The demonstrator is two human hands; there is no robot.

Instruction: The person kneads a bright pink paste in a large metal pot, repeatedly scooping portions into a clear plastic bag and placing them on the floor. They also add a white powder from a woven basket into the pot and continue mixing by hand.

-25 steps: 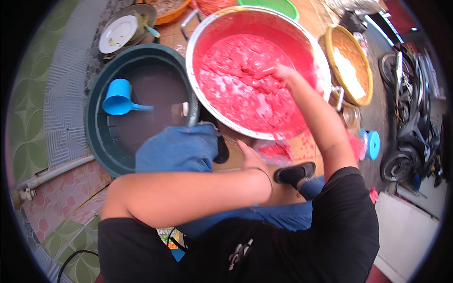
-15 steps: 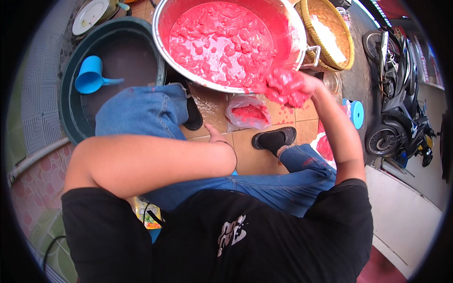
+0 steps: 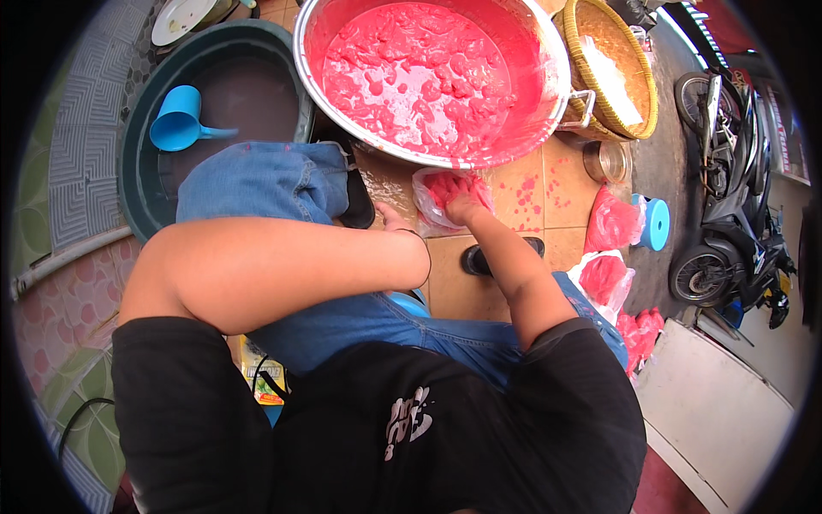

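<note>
My right hand (image 3: pixel 460 199) reaches down into a clear plastic bag (image 3: pixel 425 208) on the floor, among wet red pieces. Red coats its fingers, and they blend with the contents, so I cannot tell whether they grip anything. Just beyond the bag stands a wide metal pot (image 3: pixel 555 90) with a thick red batter-like mix (image 3: pixel 411 81) and lumpy pieces in it. My left forearm lies across my bent knee. Past it, my left hand (image 3: pixel 396 217) hangs loosely, mostly hidden, a finger stretched out and nothing seen in it.
At left, a dark green tub (image 3: pixel 134 184) of murky water holds a blue dipper (image 3: pixel 181 120). Woven baskets (image 3: pixel 646 107) stand right of the pot, near a small metal bowl (image 3: pixel 604 161). Filled red bags (image 3: pixel 610 221), a blue stool (image 3: pixel 655 224) and parked motorbikes (image 3: pixel 723 197) are further right.
My right hand, which held a red clump beside the pot's right rim, has moved down and left into the bag. My left arm stays nearly still. The view shifted slightly.
</note>
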